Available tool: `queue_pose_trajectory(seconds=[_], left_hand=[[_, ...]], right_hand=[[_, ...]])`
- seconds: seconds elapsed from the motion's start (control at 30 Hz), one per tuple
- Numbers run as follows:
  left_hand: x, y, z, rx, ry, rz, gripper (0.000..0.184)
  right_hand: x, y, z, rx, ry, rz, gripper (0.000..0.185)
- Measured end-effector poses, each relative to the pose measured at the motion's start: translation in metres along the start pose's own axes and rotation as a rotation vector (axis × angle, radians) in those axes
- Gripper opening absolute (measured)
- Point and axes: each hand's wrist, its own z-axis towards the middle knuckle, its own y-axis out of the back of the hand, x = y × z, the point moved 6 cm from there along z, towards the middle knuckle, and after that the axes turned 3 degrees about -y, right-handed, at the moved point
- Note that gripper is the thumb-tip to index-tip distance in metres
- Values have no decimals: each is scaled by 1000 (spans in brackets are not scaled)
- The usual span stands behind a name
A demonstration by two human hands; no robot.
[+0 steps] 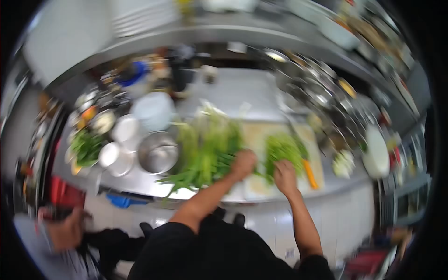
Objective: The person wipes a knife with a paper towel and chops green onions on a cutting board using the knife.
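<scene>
A cutting board lies in front of me with a heap of chopped light-green vegetable on it. My right hand is closed, its fingertips at the heap's near edge. Over the board's left side is my left hand, fingers curled, whatever they hold hidden by blur. Just left of it spreads a bunch of long green stalks, some tips hanging over the counter's front edge. A knife with an orange handle rests on the board right of the heap.
Left stand a steel pot, white tubs and a bowl of leafy greens. Metal pans crowd the back right. A pale vegetable piece and a white container sit at right. Another person's arm is lower left.
</scene>
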Motion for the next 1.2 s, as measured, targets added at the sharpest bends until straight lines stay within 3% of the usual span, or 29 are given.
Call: queue_pose_trajectory(seconds=[0.03,0.1,0.13,0.27,0.33,0.37,0.43,0.47,0.5,0.53,0.6,0.7,0.77,0.83,0.87,0.9,0.93,0.97,1.0,1.03,1.1,1.2], left_hand=[[-6,20,-1,-91,-109,-77,11],[-2,23,-5,-252,-112,-372,12],[-2,28,-13,-458,-74,-473,13],[3,27,-17,-400,-38,-481,16],[0,29,-16,-379,-30,-538,17],[2,32,-14,-405,-33,-526,17],[0,35,-17,-442,-51,-568,20],[-1,37,-17,-430,-32,-565,24],[-2,39,-16,-450,-22,-562,24],[-1,39,-16,-446,-11,-566,25],[2,35,-17,-394,27,-607,27],[5,31,-12,-320,104,-706,27],[5,29,-7,-149,153,-773,25],[14,-20,-8,-180,25,-517,24],[7,11,-12,-76,75,-429,33],[8,-6,2,140,-18,-210,54],[19,-18,-21,-375,-97,-415,71],[14,-10,-13,-79,30,-250,59],[20,-1,-11,-168,222,-808,37],[12,24,-10,-331,263,-976,24],[22,24,-2,-279,353,-945,23],[51,8,12,-63,169,-991,27]], right_hand=[[23,9,6,-30,47,-97,20],[31,-6,-4,37,89,-46,11],[41,-11,-8,87,133,-33,10],[65,-35,-14,250,319,-15,8],[48,-17,-1,2,213,-215,10],[47,-13,5,-11,238,-219,10],[33,-3,11,10,69,-133,15],[23,-11,10,149,59,-139,36],[28,-14,13,153,80,-143,36],[43,-20,14,145,158,-119,47],[54,-40,8,263,224,-131,78],[70,-59,12,304,170,13,79],[54,-77,18,283,179,125,78],[66,-78,36,380,197,167,71],[65,-76,39,380,197,169,66],[59,-80,37,375,184,170,60],[40,-100,33,358,200,182,55],[43,-86,30,217,222,212,55],[34,-89,17,151,235,65,53],[33,-85,16,185,195,82,54],[28,-76,25,209,135,114,55],[26,-79,23,227,216,67,60]])
